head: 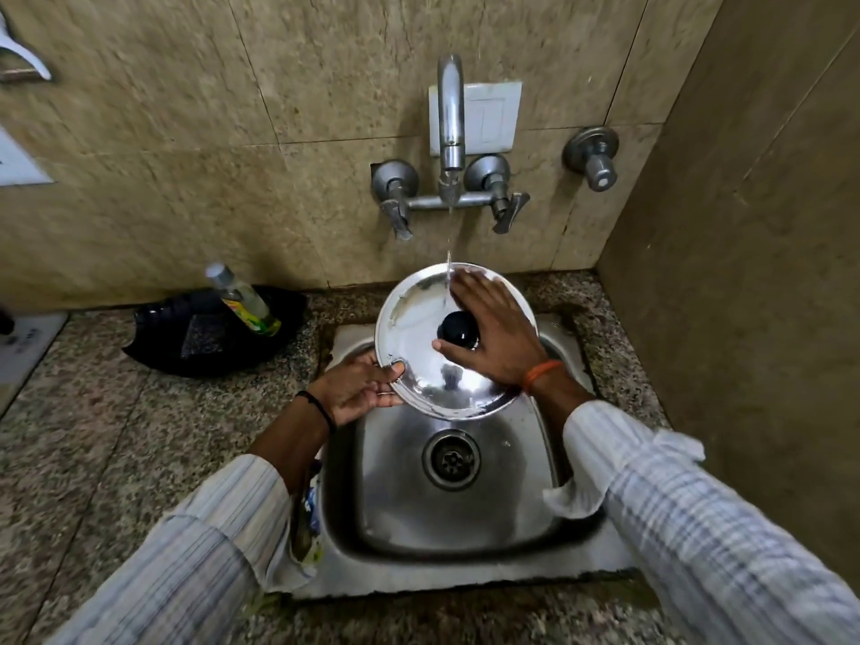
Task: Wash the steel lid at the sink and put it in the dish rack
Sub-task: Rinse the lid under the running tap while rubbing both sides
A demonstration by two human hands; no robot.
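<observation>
The steel lid [419, 360] is held tilted over the far part of the sink [512, 481], its knob [460, 331] facing up, with the thin stream from the tap [450, 118] landing on its far edge. The left hand [358, 388] supports it from the near left, its grip closed on the rim, thumb on top and fingers beneath. The right hand [493, 332] lies flat on the lid's right half beside the knob, fingers straight and spread, apparently rubbing. No dish rack is visible; a soap bottle [244, 300] stands on the bench to the left.
</observation>
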